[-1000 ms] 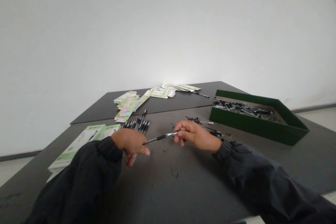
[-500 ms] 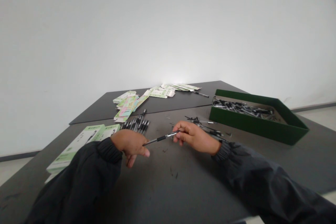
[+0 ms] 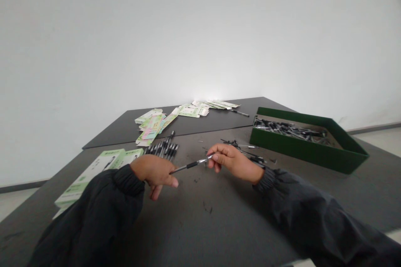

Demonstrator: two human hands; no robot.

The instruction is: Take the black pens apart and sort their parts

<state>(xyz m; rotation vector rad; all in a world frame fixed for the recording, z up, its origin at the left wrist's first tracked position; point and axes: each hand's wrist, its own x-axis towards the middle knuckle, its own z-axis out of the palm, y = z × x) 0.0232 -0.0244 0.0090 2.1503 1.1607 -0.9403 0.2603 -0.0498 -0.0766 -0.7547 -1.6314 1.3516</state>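
Observation:
A gel pen point(image 3: 190, 165) with a black grip and silver tip section spans the space between my two hands, slightly tilted up to the right. My left hand point(image 3: 155, 173) is closed around its rear end, thumb and a finger pointing down to the right. At the tip end, my right hand point(image 3: 230, 159) pinches with thumb and forefinger; the very point is hidden by the fingers. Beyond my left hand lies a row of pens point(image 3: 163, 147) with black grips. Loose pen parts point(image 3: 247, 152) lie behind my right hand.
A green box point(image 3: 307, 155) full of pens and parts stands at the right. Green-white cartons point(image 3: 89, 175) lie at the left. Flattened cartons point(image 3: 153, 127) are spread toward the back, with a single pen point(image 3: 239, 112) near them. Small dark scraps point(image 3: 207, 207) dot the grey table point(image 3: 238, 229).
The dark bit at the pen's tip end by my right fingertips no longer shows; silver is seen there now. Both hands have barely moved.

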